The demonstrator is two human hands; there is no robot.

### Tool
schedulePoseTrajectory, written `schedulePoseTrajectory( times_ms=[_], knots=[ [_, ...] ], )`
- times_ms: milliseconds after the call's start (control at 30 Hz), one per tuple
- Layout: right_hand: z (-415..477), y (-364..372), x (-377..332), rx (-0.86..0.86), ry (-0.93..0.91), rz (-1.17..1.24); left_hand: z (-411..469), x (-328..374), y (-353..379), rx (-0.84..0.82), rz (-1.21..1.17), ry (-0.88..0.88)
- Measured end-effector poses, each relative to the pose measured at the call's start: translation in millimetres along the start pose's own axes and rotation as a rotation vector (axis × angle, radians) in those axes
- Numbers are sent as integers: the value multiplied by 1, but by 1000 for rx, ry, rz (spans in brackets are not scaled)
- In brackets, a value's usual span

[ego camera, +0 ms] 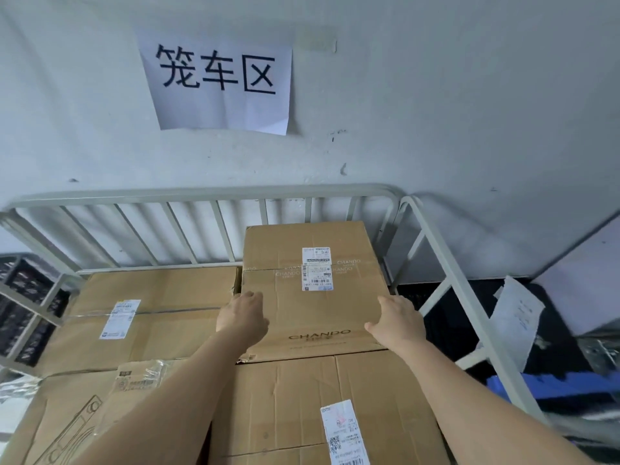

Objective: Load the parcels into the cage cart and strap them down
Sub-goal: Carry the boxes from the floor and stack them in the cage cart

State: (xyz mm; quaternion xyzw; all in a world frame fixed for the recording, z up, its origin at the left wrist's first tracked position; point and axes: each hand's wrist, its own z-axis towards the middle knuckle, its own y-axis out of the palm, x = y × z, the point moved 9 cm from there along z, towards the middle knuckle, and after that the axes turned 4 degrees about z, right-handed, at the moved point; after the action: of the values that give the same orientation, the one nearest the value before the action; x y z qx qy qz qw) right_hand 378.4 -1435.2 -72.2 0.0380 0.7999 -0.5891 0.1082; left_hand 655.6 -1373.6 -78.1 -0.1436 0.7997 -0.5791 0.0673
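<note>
Flanking box [295, 310]: left grip [242, 313], right grip [398, 318]

Pale wall [436, 95], sign [218, 78], perhaps dark floor [446, 333]

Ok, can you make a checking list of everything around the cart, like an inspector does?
surface: cage cart, white barred rails, standing against a wall.
job's things: CHANDO box at the back right corner, behind a front box; back-left box and printed box beside them; no strap seen.
clutter: loose paper sheet right of the cart.
grippers: left hand and right hand hold the CHANDO box by its sides.
cables: nothing seen.
surroundings: paper wall sign, black crate on the left, blue plastic thing on the right.
</note>
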Motion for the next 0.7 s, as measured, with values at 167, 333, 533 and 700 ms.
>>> schedulePoseTrajectory(
  times_ms=[167,333,533,700],
  knots=[
    [-71,-36,3,78,3,-43,-45,25,-45,129,113,181],
    [-166,-74,17,222,87,-62,-108,59,-78,226,182,389],
    [-294,-106,53,335,243,-73,-196,117,-104,294,255,620],
    [-406,-128,91,447,383,-69,-285,179,-114,368,282,818]
  ],
)
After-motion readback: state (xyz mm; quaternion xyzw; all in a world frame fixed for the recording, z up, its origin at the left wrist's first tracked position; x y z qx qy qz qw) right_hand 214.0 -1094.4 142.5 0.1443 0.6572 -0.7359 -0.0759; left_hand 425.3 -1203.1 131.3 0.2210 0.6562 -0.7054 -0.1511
